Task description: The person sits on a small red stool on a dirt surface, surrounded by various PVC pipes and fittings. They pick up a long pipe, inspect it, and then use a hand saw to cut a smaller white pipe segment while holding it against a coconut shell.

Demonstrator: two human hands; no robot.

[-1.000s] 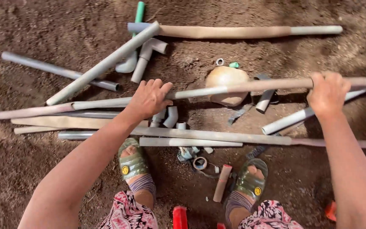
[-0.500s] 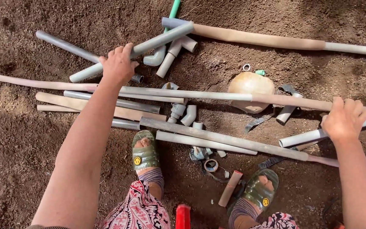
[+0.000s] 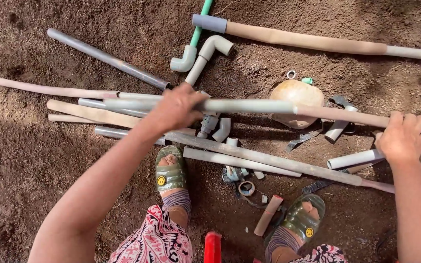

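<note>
My left hand is closed around a light grey pipe, held level just above the pile on the soil. My right hand grips the right part of a long thin brownish pipe; its other end lies far to the left. The grey pipe's right end meets this long pipe beside a round tan ball-like object. Under my left hand lie more pipes, among them a tan one and a long grey one.
A dark grey pipe lies at the upper left. Near it are two elbow fittings and a green tube. A long tan pipe crosses the top. My sandalled feet flank small fittings. A red object is at the bottom.
My left hand let go of the long brownish pipe, reached up-left to the light grey pipe, took it and brought it back over the pile. My right hand stayed on the long pipe.
</note>
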